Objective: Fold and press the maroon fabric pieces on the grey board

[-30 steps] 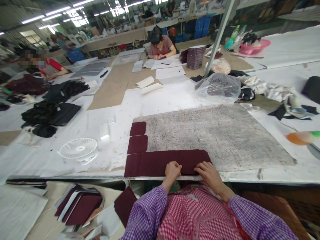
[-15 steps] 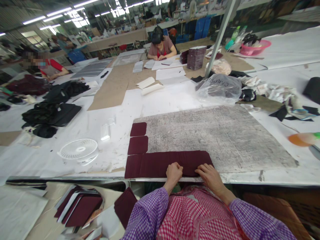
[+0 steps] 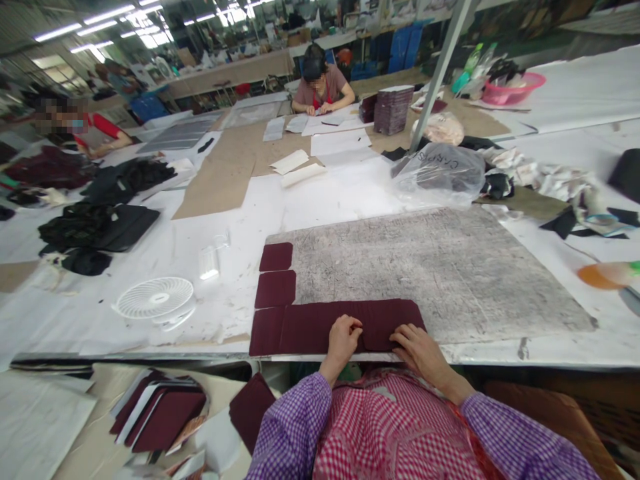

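A row of overlapping maroon fabric pieces (image 3: pixel 320 323) lies along the near edge of a scuffed grey board (image 3: pixel 370 267). My left hand (image 3: pixel 344 340) is over the row, its thumb and fingers pinched together beside the left edge of the right-hand piece; whether anything is between the fingertips is hidden. My right hand (image 3: pixel 419 345) rests with outstretched fingers on that piece's right end, near the table edge. Two smaller maroon pieces, an upper one (image 3: pixel 276 257) and a lower one (image 3: pixel 275 289), lie flat at the board's left side.
Left of the board stands a white fan (image 3: pixel 155 298). Below the table edge is a stack of maroon and white pieces (image 3: pixel 170 417). A plastic bag (image 3: pixel 440 173) and an orange-and-green bottle (image 3: pixel 603 275) lie to the right. A co-worker (image 3: pixel 325 87) leans over the table's far side.
My left hand has shifted slightly left and away from me, its fingers still pinched. My right hand stays on the right-hand piece.
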The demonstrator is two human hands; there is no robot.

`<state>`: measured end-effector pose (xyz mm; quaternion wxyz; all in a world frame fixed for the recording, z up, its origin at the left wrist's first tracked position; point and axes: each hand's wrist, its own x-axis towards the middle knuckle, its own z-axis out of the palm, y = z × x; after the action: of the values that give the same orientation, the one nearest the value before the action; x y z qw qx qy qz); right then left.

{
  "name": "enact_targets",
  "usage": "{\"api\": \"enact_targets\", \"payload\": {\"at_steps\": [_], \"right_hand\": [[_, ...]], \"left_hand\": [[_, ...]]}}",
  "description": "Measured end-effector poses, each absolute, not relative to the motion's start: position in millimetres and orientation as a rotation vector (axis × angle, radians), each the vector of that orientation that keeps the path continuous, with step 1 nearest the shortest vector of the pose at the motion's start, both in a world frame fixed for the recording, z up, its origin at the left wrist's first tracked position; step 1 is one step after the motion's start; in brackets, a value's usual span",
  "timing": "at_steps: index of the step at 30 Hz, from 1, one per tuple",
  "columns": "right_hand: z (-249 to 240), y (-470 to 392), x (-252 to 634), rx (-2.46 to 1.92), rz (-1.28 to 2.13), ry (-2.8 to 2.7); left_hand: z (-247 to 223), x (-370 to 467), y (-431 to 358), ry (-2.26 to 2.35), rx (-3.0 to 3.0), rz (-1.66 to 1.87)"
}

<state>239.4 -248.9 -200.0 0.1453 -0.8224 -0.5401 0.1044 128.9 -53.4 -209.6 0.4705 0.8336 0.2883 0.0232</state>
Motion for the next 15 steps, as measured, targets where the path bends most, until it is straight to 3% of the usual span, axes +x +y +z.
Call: {"api": "enact_targets", "payload": {"at_steps": [7, 15], "right_hand": [[-207.3, -252.9, 241.1, -2.263, 0.379, -1.426], [-212.1, -263.8, 250.4, -2.199, 0.342, -1.079]], "left_hand": [[-205.7, 131.5, -57.8, 0.631, 2.141, -0.075], [-208.7, 127.1, -71.7, 0.953, 1.922, -0.278]]}}
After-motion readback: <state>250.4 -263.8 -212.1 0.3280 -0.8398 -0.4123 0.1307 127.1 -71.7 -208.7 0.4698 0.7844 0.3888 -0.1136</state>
